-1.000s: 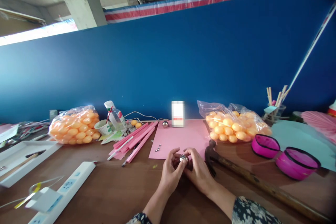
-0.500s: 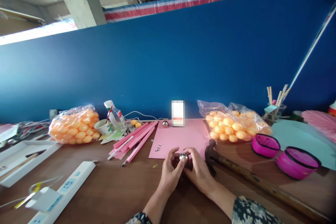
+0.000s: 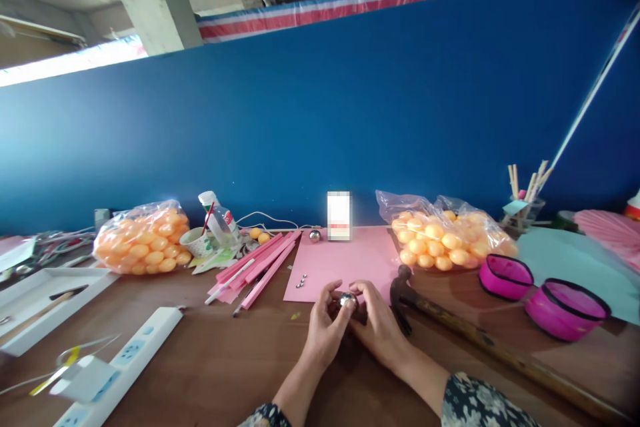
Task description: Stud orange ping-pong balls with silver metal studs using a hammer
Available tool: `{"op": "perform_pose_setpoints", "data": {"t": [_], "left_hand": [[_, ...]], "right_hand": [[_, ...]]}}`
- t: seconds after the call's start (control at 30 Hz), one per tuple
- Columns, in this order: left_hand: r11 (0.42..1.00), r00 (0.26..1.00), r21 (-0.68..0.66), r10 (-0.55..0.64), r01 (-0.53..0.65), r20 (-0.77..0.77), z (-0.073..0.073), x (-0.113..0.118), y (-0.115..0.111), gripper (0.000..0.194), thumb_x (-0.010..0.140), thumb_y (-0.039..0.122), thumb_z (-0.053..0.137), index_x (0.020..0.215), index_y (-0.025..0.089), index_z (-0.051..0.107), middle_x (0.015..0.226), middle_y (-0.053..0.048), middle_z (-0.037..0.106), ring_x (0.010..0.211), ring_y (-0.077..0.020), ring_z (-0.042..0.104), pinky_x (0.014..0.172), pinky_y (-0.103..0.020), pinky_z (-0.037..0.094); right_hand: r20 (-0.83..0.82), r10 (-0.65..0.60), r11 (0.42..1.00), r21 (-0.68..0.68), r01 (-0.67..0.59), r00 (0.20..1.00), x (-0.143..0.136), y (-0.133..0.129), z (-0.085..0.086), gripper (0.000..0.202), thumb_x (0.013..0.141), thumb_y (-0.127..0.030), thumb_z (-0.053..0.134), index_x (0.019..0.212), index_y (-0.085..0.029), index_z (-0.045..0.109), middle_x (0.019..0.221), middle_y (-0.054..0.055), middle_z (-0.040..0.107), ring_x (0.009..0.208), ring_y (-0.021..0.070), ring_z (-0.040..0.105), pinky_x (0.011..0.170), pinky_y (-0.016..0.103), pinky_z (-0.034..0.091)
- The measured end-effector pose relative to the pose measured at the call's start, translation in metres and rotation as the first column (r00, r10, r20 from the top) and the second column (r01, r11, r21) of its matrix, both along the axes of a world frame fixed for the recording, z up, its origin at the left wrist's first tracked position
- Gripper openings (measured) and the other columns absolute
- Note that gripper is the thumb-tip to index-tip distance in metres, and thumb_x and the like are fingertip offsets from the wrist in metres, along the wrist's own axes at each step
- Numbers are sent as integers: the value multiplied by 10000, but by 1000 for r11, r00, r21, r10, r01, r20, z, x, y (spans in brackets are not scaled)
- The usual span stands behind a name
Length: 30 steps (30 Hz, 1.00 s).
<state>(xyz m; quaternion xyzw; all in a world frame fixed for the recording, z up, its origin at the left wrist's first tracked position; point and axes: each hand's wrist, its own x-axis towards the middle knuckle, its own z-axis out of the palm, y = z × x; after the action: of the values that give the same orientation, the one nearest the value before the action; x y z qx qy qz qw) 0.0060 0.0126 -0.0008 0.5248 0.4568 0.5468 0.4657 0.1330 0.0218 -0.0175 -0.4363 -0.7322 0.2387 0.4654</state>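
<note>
A shiny silver metal ball is held between my two hands, just in front of the near edge of a pink sheet. My left hand curls around it, thumb resting on the ball. From the other side, my right hand closes on it with bent fingers; the fingertips beneath are partly hidden. A second silver ball lies at the sheet's back left. Several tiny silver balls sit close together near its front left corner.
A claw hammer lies right of my hands. Bags of orange balls stand at left and right. Pink strips lie left of the sheet, a power strip nearer me, and magenta bands at right.
</note>
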Motion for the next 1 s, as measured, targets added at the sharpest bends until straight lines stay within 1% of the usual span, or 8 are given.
{"op": "perform_pose_setpoints", "data": {"t": [0.13,0.23,0.33,0.5,0.57,0.67,0.8,1.0], "left_hand": [[1000,1000,2,-6,6,-16,-1,0,0,422,722,333,600,1104,177,507,854,-38,632,785,-164,610,751,-290,478],[1000,1000,4,-8,8,-18,-2,0,0,416,730,336,593,1105,178,505,884,-47,637,819,-171,609,775,-296,473],[1000,999,18,25,-24,-29,-4,-1,1,417,716,346,607,1088,176,522,875,-47,642,810,-171,610,765,-290,473],[1000,1000,7,-14,14,-2,-3,0,1,434,719,351,603,1106,180,501,873,-46,638,806,-172,613,761,-294,475],[1000,1000,13,-24,24,-8,-2,1,1,430,723,348,599,1108,184,500,860,-41,635,796,-170,613,756,-294,476],[1000,999,22,-4,5,-34,-2,0,0,427,716,348,605,1101,188,515,856,-38,637,789,-165,607,752,-286,476],[999,998,41,8,-6,-56,-2,-1,0,398,734,337,588,1096,189,517,893,-39,626,800,-156,597,744,-271,477],[1000,996,14,13,-12,-90,2,0,-1,401,743,336,581,1104,181,499,825,-23,612,735,-143,600,695,-260,485]], "right_hand": [[-6,27,999,34,-27,1000,1,-2,5,310,742,-144,504,1040,-214,455,1005,68,530,931,206,524,782,349,470],[1,97,993,68,-97,995,2,-5,14,385,739,-102,471,1106,-213,440,1078,84,506,1021,216,488,867,365,438],[11,131,989,63,-131,991,2,-6,15,458,735,-104,480,1173,-210,399,1143,89,480,1088,223,451,932,381,397],[-5,33,999,-32,-33,999,2,-2,4,330,749,-160,520,1065,-213,438,1013,65,525,931,209,522,790,358,466],[-14,20,999,-25,-20,1000,2,-1,4,282,754,-155,510,1024,-212,451,973,58,530,891,201,529,764,350,470],[-13,70,997,34,-69,997,1,-2,9,301,755,-130,482,1045,-210,454,1020,71,518,960,206,507,827,359,449],[4,147,986,74,-147,989,0,-4,14,437,720,-111,496,1140,-208,422,1129,89,484,1082,226,448,926,387,395],[-13,30,999,-32,-31,999,-1,-1,3,323,734,-171,532,1043,-210,447,996,63,531,922,208,522,776,352,464]]}}
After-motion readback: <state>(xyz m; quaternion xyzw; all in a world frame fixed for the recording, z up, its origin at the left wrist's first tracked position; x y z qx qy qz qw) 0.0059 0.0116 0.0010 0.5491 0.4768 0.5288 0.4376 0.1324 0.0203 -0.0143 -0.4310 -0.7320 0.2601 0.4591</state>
